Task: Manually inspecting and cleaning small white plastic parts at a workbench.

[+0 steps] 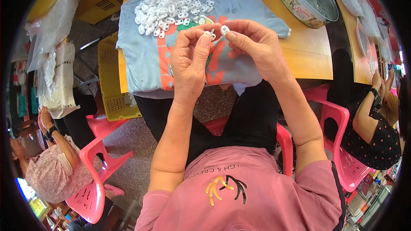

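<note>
My left hand (pixel 191 60) is pinched on a small white plastic piece (pixel 212 36), with what looks like a bit of metal showing at its tip. Close beside it, my right hand (pixel 257 45) grips a white two-hole cord lock (pixel 224 30) between thumb and finger. A narrow gap separates the two pieces. Both hands are over a light blue shirt (pixel 141 66) with orange print, spread on the table. Beyond my left hand, a pile of similar white two-hole pieces (pixel 165 10) lies on the shirt.
An oval tin (pixel 295 6) holding many small shiny metal bits stands at the right on the yellow table (pixel 319 60). A yellow crate (pixel 112 85) is at the left. Co-workers sit on both sides on pink chairs (pixel 96 167). Plastic bags (pixel 55 13) lie at far left.
</note>
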A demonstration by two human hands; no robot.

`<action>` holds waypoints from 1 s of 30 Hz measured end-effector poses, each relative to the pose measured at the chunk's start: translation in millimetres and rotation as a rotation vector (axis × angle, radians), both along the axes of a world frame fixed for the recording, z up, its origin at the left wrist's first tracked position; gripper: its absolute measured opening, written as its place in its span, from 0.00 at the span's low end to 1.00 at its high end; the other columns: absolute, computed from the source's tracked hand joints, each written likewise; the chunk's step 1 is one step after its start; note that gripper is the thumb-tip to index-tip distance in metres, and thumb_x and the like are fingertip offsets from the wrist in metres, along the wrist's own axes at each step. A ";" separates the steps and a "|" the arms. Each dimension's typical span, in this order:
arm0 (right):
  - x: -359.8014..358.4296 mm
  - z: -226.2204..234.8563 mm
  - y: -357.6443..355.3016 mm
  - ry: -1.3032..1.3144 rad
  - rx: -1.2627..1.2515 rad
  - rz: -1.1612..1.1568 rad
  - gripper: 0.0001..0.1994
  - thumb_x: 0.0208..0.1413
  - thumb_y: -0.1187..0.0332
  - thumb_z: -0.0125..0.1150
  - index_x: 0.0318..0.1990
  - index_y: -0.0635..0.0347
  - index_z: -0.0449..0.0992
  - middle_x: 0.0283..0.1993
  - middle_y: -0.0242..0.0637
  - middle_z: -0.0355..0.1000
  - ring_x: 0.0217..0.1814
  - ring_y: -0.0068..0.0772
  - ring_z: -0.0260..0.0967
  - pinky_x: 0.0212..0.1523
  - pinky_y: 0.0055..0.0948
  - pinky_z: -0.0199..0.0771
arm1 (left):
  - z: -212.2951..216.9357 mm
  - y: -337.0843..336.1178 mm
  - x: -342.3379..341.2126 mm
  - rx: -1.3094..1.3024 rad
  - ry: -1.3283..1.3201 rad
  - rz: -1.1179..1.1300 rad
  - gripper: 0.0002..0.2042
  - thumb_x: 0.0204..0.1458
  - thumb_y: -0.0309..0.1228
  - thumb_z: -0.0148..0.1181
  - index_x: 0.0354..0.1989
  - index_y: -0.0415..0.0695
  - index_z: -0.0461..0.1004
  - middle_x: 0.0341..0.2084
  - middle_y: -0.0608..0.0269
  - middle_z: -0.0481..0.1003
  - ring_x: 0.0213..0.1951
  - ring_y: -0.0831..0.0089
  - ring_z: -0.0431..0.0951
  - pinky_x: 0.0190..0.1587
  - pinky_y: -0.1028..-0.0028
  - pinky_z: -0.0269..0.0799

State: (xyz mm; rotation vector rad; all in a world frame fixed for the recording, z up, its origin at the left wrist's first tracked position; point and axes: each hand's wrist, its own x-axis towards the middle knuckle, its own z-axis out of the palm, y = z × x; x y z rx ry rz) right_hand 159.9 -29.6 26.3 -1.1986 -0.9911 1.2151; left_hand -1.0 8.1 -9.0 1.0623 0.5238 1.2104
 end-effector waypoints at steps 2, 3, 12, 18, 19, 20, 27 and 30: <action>1.4 1.1 -2.1 0.183 -0.055 0.031 0.16 0.60 0.68 0.62 0.54 0.65 0.75 0.42 0.30 0.74 0.40 0.17 0.70 0.39 0.21 0.76 | -1.0 0.5 0.5 0.000 -0.008 -0.007 0.04 0.64 0.26 0.51 0.43 0.41 0.69 0.50 0.57 0.75 0.48 0.78 0.74 0.51 0.77 0.71; 1.1 1.8 -2.4 0.182 -0.056 0.030 0.16 0.60 0.68 0.62 0.54 0.65 0.75 0.42 0.30 0.74 0.40 0.17 0.70 0.39 0.21 0.76 | -1.4 0.7 0.8 0.000 -0.015 -0.013 0.04 0.64 0.26 0.51 0.43 0.40 0.69 0.50 0.57 0.74 0.48 0.77 0.74 0.52 0.76 0.71; -1.0 -0.5 0.0 0.253 0.019 0.064 0.17 0.62 0.68 0.60 0.57 0.62 0.72 0.43 0.31 0.74 0.41 0.18 0.70 0.40 0.22 0.75 | 2.8 -1.4 1.6 0.029 0.006 -0.036 0.04 0.63 0.25 0.51 0.43 0.38 0.68 0.49 0.55 0.74 0.49 0.74 0.75 0.54 0.73 0.70; -1.4 -8.4 -0.6 0.076 0.078 -0.037 0.15 0.60 0.70 0.62 0.53 0.64 0.73 0.43 0.33 0.75 0.41 0.21 0.72 0.40 0.22 0.74 | 1.2 -2.0 2.4 0.031 -0.010 -0.029 0.04 0.63 0.24 0.51 0.43 0.38 0.68 0.48 0.55 0.74 0.48 0.75 0.75 0.54 0.74 0.70; -2.3 -7.9 -0.7 0.063 0.082 -0.053 0.15 0.60 0.70 0.63 0.52 0.64 0.73 0.43 0.33 0.76 0.40 0.21 0.73 0.40 0.21 0.74 | 1.6 -2.1 2.2 0.031 -0.010 -0.031 0.04 0.63 0.24 0.51 0.43 0.38 0.68 0.48 0.55 0.74 0.48 0.75 0.75 0.54 0.74 0.70; -2.8 -7.6 -0.9 0.051 0.085 -0.069 0.15 0.59 0.71 0.64 0.52 0.64 0.73 0.42 0.33 0.76 0.39 0.22 0.73 0.40 0.21 0.74 | 2.3 -2.1 1.7 0.035 0.003 -0.026 0.04 0.63 0.24 0.51 0.43 0.38 0.68 0.48 0.55 0.75 0.48 0.75 0.75 0.54 0.74 0.70; -2.9 -7.9 -3.7 0.122 0.073 -0.076 0.12 0.59 0.71 0.64 0.49 0.64 0.73 0.41 0.33 0.76 0.38 0.21 0.72 0.40 0.22 0.74 | 2.0 -1.8 1.8 0.043 0.004 -0.036 0.04 0.64 0.25 0.51 0.43 0.38 0.67 0.48 0.55 0.75 0.48 0.75 0.75 0.54 0.74 0.71; -2.9 -9.8 -4.6 0.215 0.041 -0.070 0.13 0.59 0.71 0.63 0.51 0.63 0.74 0.41 0.32 0.75 0.39 0.21 0.72 0.41 0.23 0.75 | 2.2 -2.2 1.6 0.055 -0.007 -0.043 0.04 0.64 0.24 0.51 0.43 0.38 0.67 0.47 0.55 0.74 0.48 0.74 0.75 0.54 0.73 0.71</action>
